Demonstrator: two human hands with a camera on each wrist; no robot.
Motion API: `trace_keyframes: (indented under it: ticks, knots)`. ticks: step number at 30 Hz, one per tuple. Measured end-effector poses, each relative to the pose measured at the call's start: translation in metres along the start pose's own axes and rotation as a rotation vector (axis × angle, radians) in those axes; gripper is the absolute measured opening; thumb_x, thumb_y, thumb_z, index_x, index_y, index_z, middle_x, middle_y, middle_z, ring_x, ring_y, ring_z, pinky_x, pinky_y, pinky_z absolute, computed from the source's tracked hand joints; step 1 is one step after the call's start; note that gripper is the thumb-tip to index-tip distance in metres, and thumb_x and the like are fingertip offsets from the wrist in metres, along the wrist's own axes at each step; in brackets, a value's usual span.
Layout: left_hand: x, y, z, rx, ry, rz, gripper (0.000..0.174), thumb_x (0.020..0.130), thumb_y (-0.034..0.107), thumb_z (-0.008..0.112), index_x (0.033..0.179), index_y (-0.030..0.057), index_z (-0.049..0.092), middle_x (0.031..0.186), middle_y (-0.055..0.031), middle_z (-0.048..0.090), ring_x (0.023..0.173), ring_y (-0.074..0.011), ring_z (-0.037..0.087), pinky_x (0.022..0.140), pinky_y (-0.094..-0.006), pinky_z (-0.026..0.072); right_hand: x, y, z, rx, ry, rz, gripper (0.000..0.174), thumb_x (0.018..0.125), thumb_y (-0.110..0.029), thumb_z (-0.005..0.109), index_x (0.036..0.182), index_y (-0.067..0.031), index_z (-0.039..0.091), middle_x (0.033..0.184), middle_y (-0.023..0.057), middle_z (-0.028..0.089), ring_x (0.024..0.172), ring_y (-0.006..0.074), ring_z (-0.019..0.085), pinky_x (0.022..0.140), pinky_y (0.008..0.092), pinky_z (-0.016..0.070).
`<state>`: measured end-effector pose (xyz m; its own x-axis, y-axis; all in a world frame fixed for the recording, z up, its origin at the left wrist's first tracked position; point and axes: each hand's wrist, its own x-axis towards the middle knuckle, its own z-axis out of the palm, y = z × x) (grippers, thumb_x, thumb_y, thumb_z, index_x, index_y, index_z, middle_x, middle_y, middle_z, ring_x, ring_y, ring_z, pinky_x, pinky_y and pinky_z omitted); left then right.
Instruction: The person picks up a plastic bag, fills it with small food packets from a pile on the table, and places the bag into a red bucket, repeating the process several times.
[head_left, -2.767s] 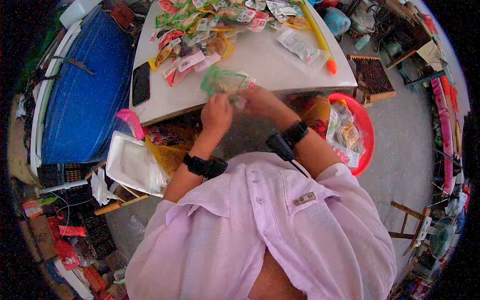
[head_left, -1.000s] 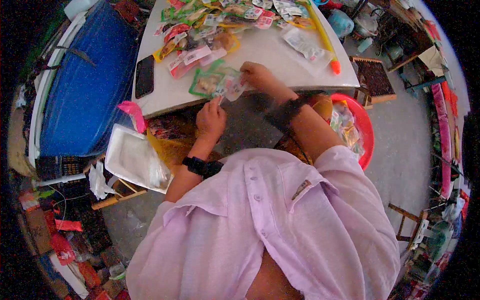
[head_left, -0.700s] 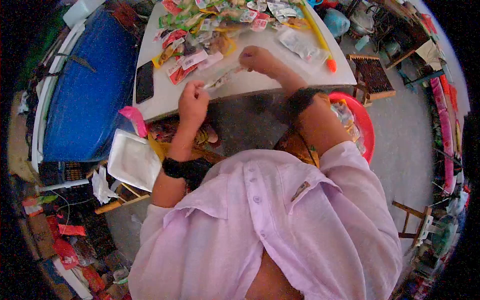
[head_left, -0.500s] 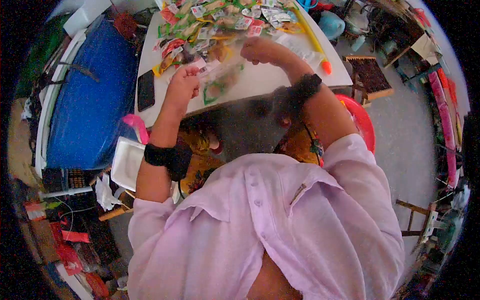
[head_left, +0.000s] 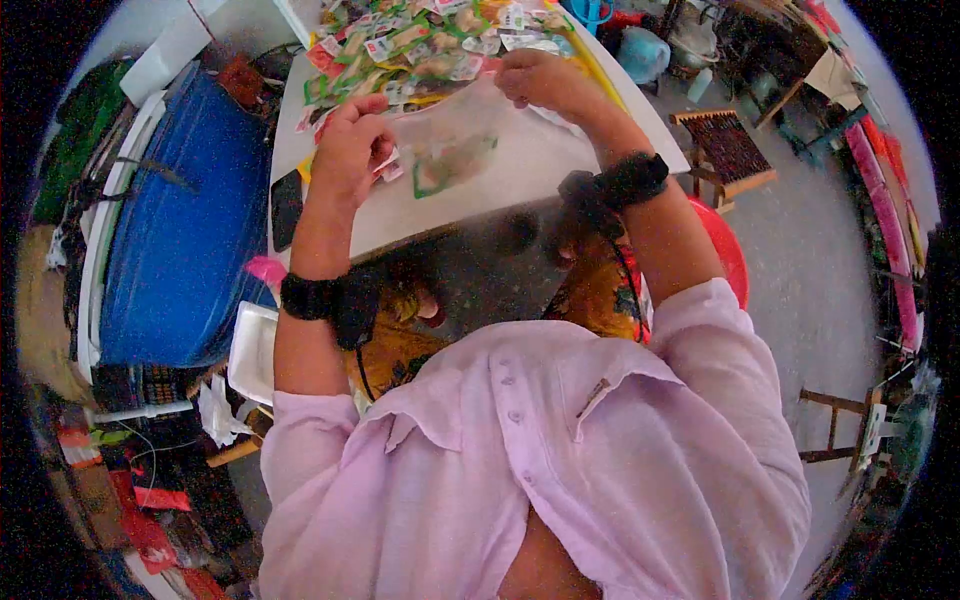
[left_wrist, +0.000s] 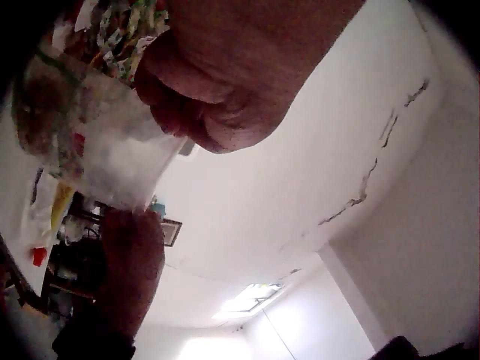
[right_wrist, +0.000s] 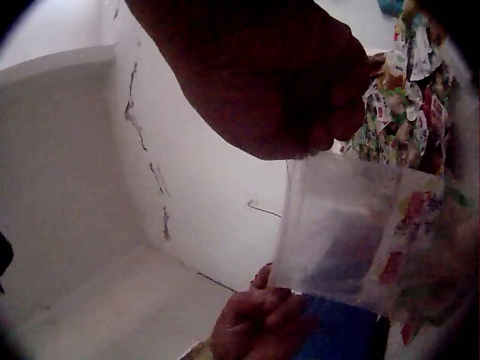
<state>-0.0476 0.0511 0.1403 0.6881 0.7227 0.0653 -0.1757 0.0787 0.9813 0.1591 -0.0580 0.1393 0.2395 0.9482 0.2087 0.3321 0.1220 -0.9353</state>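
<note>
Between my two hands a clear plastic bag (right_wrist: 334,225) is stretched, its top edge running from one hand to the other. My left hand (head_left: 350,150) pinches one corner with curled fingers, and my right hand (head_left: 550,85) pinches the other. A green-edged food packet (head_left: 455,165) shows blurred at the bag's lower part, over the near part of the white table (head_left: 400,215). From the left wrist, the bag (left_wrist: 112,161) spans to the right hand (left_wrist: 131,259). Red and white print shows on it in the right wrist view.
Many small food packets (head_left: 420,50) are heaped at the table's far end. A dark phone (head_left: 286,212) lies at the left edge. A yellow stick (head_left: 597,68) lies along the right edge. A red basin (head_left: 727,250) is on the floor at right, a blue tub (head_left: 185,220) at left.
Both hands have risen and moved forward over the table and apart. The green-edged packet, earlier close between them at the table edge, now hangs lower, with the bag drawn taut between the hands.
</note>
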Motion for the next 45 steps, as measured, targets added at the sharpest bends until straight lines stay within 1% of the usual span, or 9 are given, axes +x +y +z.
trace_keyframes:
  ticks: [6,9,12,14,20,25,31,37,45]
  knots:
    - [-0.009,-0.014,0.005,-0.109,-0.036,-0.037,0.025,0.066,0.001,0.046,0.090,-0.0026,0.042,0.057,-0.0045,0.043,0.044,-0.0097,0.039,0.039,-0.0195,0.0319,-0.016,-0.007,-0.003,-0.630,0.086,-0.116,0.015,0.072,-0.016,0.046,0.073,-0.0009,0.049,0.062,0.0007,0.046,0.058,0.0094,0.046,0.053,0.0227,0.0400]
    - [-0.021,-0.012,0.027,-0.119,-0.081,-0.037,0.021,0.066,0.001,0.047,0.087,-0.0020,0.043,0.058,-0.0047,0.043,0.046,-0.0103,0.040,0.041,-0.0195,0.0326,-0.037,-0.002,-0.019,-0.454,0.047,-0.021,0.014,0.072,-0.014,0.046,0.075,-0.0006,0.049,0.064,0.0020,0.047,0.061,0.0102,0.047,0.054,0.0240,0.0405]
    - [-0.035,-0.011,0.046,-0.157,-0.141,-0.046,0.017,0.065,0.001,0.047,0.082,-0.0012,0.045,0.059,-0.0051,0.044,0.048,-0.0117,0.042,0.043,-0.0201,0.0337,-0.064,-0.003,-0.026,-0.493,0.004,-0.134,0.031,0.073,-0.033,0.043,0.080,-0.0047,0.052,0.068,0.0112,0.056,0.063,0.0248,0.055,0.059,0.0357,0.0427]
    - [-0.041,-0.013,0.061,-0.176,-0.168,-0.070,0.015,0.065,0.000,0.047,0.080,-0.0007,0.045,0.060,-0.0054,0.044,0.049,-0.0129,0.043,0.044,-0.0211,0.0348,-0.084,-0.003,-0.020,-0.663,-0.041,-0.175,0.025,0.071,-0.022,0.052,0.084,-0.0005,0.049,0.080,0.0110,0.050,0.073,0.0201,0.050,0.064,0.0297,0.0403]
    - [-0.072,-0.029,0.081,-0.190,-0.186,-0.257,0.015,0.064,-0.001,0.045,0.079,0.0004,0.044,0.060,-0.0058,0.044,0.051,-0.0149,0.044,0.048,-0.0245,0.0379,-0.163,-0.022,0.036,-0.564,0.000,-0.138,0.056,0.060,-0.041,0.058,0.092,0.0030,0.045,0.086,0.0174,0.049,0.082,0.0299,0.048,0.071,0.0349,0.0379]
    - [-0.085,-0.042,0.089,-0.202,-0.234,-0.337,0.017,0.067,-0.001,0.044,0.083,0.0022,0.044,0.063,-0.0056,0.045,0.055,-0.0150,0.045,0.051,-0.0253,0.0385,-0.173,0.003,0.046,-0.730,0.076,-0.169,0.010,0.063,-0.011,0.049,0.065,-0.0032,0.043,0.061,0.0098,0.048,0.055,0.0302,0.047,0.049,0.0358,0.0385]
    - [-0.083,-0.051,0.076,-0.207,-0.368,-0.380,0.017,0.070,-0.001,0.043,0.086,0.0026,0.044,0.066,-0.0057,0.047,0.059,-0.0143,0.045,0.055,-0.0244,0.0380,-0.186,0.013,-0.001,-0.458,0.050,-0.078,0.011,0.065,-0.012,0.046,0.072,-0.0047,0.049,0.062,0.0128,0.052,0.056,0.0274,0.052,0.051,0.0358,0.0411]
    - [-0.074,-0.089,0.036,-0.191,-0.301,-0.419,0.017,0.073,0.005,0.044,0.090,0.0027,0.042,0.067,-0.0054,0.048,0.061,-0.0132,0.046,0.056,-0.0235,0.0381,-0.252,0.020,-0.089,-0.184,0.235,0.168,0.014,0.073,-0.009,0.048,0.085,-0.0017,0.049,0.074,0.0016,0.051,0.069,0.0093,0.048,0.063,0.0217,0.0398]
    - [-0.072,-0.168,-0.032,-0.074,-0.155,-0.552,0.017,0.073,0.009,0.046,0.089,0.0048,0.041,0.067,-0.0042,0.048,0.060,-0.0123,0.046,0.055,-0.0216,0.0385,-0.353,0.098,-0.170,-0.529,0.502,0.734,0.014,0.072,-0.016,0.048,0.073,-0.0020,0.049,0.065,0.0007,0.048,0.061,0.0097,0.045,0.056,0.0236,0.0385]
